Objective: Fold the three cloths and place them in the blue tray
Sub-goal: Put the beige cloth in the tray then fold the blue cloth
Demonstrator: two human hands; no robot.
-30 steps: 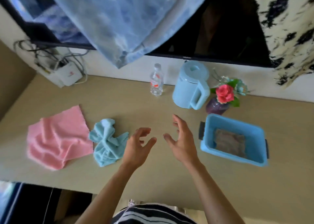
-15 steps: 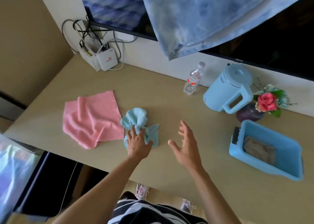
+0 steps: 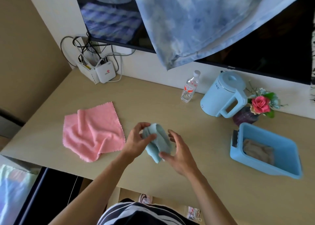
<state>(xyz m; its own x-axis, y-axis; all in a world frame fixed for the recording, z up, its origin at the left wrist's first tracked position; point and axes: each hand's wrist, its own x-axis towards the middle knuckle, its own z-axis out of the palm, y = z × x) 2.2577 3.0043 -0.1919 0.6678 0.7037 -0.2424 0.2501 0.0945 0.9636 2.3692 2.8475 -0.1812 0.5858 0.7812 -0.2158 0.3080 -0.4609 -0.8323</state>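
My left hand grips the top of a crumpled light blue cloth and holds it just above the beige table. The fingers of my right hand touch the cloth's lower right side; whether they grip it I cannot tell. A pink cloth lies rumpled and partly spread on the table to the left. The blue tray sits at the right with a folded beige cloth inside it.
Along the back wall stand a water bottle, a light blue kettle and a purple vase of flowers. A white router with cables sits at the back left corner. A tie-dye blue cloth hangs overhead.
My left hand closed on the light blue cloth and lifted it off the table toward the middle. My right hand came in against it. The view shifted left.
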